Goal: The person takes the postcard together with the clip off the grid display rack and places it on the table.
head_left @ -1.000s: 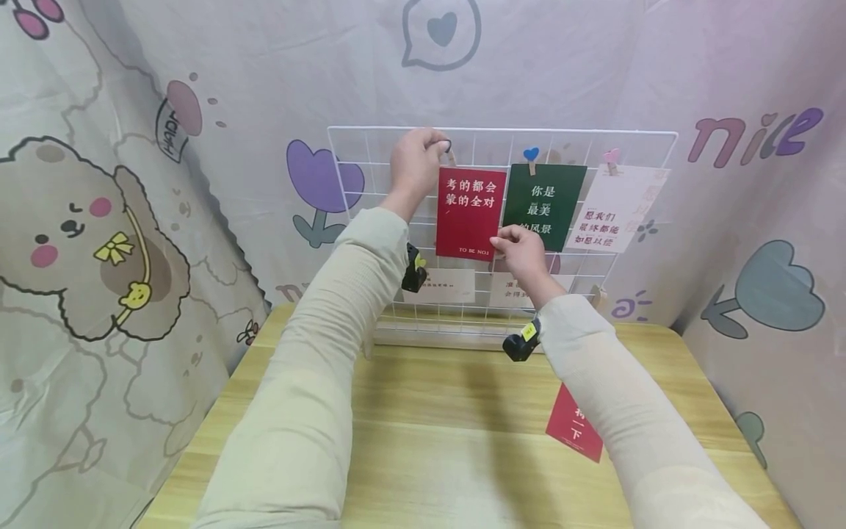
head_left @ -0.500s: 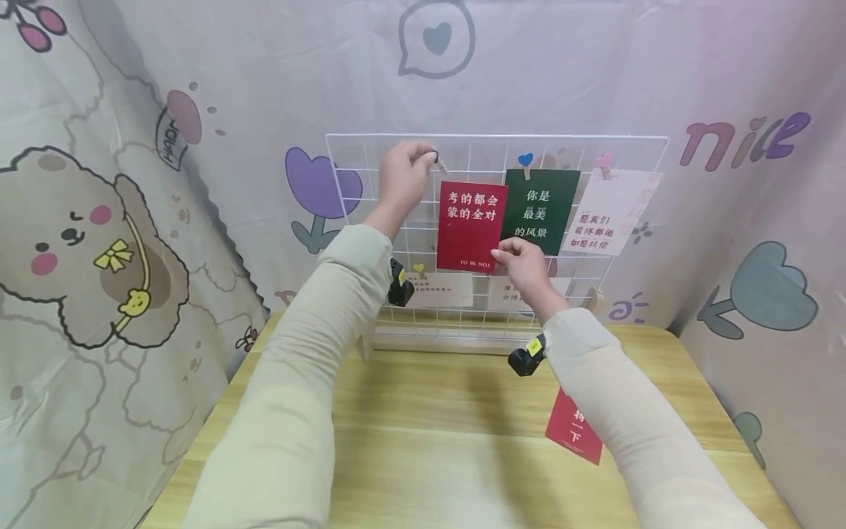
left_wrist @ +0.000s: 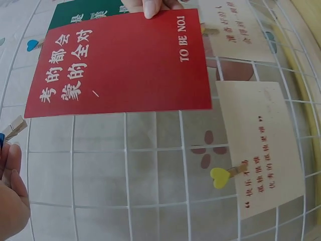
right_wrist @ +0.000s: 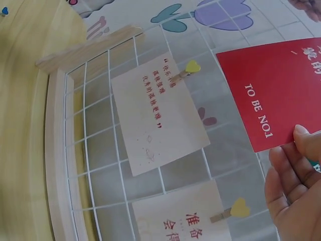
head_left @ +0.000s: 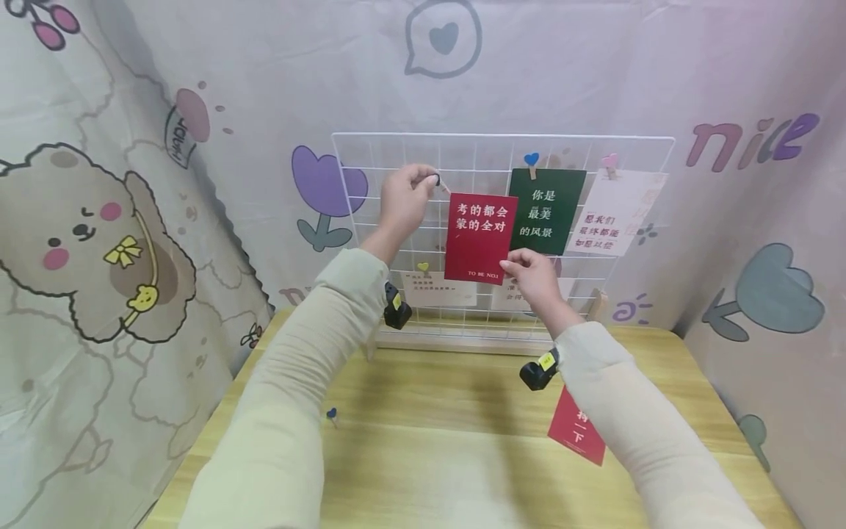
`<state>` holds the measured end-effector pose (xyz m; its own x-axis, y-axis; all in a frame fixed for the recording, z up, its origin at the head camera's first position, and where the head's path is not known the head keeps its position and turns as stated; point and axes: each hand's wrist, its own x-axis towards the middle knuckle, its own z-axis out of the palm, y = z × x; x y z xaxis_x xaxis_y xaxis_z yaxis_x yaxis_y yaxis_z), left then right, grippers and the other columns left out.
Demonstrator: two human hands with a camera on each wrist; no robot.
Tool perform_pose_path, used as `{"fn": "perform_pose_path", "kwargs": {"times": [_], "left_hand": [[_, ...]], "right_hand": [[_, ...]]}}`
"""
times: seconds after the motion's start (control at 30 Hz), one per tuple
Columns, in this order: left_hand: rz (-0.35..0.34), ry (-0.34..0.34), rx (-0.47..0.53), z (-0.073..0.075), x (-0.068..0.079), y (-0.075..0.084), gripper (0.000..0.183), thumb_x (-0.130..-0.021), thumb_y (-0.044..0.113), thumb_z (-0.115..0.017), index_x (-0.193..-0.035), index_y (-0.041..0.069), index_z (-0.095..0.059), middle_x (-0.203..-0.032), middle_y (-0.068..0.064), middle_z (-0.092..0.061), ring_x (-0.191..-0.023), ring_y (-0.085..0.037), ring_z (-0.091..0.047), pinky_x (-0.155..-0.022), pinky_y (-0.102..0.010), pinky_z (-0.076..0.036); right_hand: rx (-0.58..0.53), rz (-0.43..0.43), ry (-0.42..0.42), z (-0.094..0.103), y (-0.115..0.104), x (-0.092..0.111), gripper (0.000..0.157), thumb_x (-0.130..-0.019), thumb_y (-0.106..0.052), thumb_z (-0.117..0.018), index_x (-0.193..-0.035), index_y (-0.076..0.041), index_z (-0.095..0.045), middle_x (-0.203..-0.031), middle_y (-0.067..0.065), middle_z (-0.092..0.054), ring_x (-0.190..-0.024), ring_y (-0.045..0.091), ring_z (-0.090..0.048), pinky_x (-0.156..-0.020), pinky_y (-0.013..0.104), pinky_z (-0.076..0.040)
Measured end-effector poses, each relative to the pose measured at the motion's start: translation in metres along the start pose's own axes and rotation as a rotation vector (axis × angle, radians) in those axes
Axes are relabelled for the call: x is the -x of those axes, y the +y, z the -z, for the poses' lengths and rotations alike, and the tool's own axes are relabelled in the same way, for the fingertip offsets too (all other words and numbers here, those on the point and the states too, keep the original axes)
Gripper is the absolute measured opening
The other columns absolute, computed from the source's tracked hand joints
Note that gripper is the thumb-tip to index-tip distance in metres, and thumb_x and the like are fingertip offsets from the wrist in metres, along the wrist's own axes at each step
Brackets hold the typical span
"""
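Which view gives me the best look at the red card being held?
Left wrist: the red card nearly fills the frame, its whole face readable. Head view shows it small, pinched by the right hand. Right wrist shows only one corner.

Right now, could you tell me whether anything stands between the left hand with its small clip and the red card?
Nothing visible does. The left hand pinches the clip just beside the red card's upper corner, only bare wire grid between them. The right hand holds the card's lower corner.

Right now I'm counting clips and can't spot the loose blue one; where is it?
In the head view the blue clip lies on the wooden table, left of centre, beside the left sleeve and in front of the white wire grid.
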<state>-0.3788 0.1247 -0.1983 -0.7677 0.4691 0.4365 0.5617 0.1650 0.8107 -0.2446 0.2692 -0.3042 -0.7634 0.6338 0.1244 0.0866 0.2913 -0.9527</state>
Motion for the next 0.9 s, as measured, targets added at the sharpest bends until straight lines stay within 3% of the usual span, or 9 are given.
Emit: {"fn": "perform_pose_path", "kwargs": {"times": [0.33,0.7,0.9], "left_hand": [[0.029,0.004,0.013,0.002,0.014,-0.007,0.016,-0.087,0.013,-0.052,-0.099,0.007,-0.060,-0.090,-0.002,-0.057,-0.080,-0.011,-0.053,-0.067,-0.019,-0.044],[0.051,0.018,0.046,0.003,0.034,-0.026,0.015,-0.085,0.010,-0.054,-0.095,0.002,-0.061,-0.080,-0.007,-0.057,-0.073,-0.015,-0.053,-0.061,-0.021,-0.043],[0.058,0.028,0.082,0.003,0.044,-0.034,0.014,-0.085,0.010,-0.054,-0.094,0.002,-0.061,-0.079,-0.007,-0.057,-0.072,-0.015,-0.051,-0.062,-0.022,-0.043]], "right_hand": [[0.027,0.001,-0.003,0.008,0.010,0.009,0.018,-0.084,-0.013,-0.056,-0.093,0.002,-0.055,-0.081,0.006,-0.052,-0.078,0.023,-0.051,-0.069,0.032,-0.045],[-0.006,-0.030,0.002,0.009,0.029,0.023,0.020,-0.084,-0.011,-0.055,-0.095,0.006,-0.054,-0.076,0.007,-0.052,-0.073,0.017,-0.052,-0.073,0.034,-0.047],[-0.027,-0.035,-0.003,0.009,0.039,0.029,0.021,-0.084,-0.011,-0.055,-0.095,0.007,-0.055,-0.075,0.005,-0.052,-0.072,0.014,-0.051,-0.064,0.022,-0.047]]}}
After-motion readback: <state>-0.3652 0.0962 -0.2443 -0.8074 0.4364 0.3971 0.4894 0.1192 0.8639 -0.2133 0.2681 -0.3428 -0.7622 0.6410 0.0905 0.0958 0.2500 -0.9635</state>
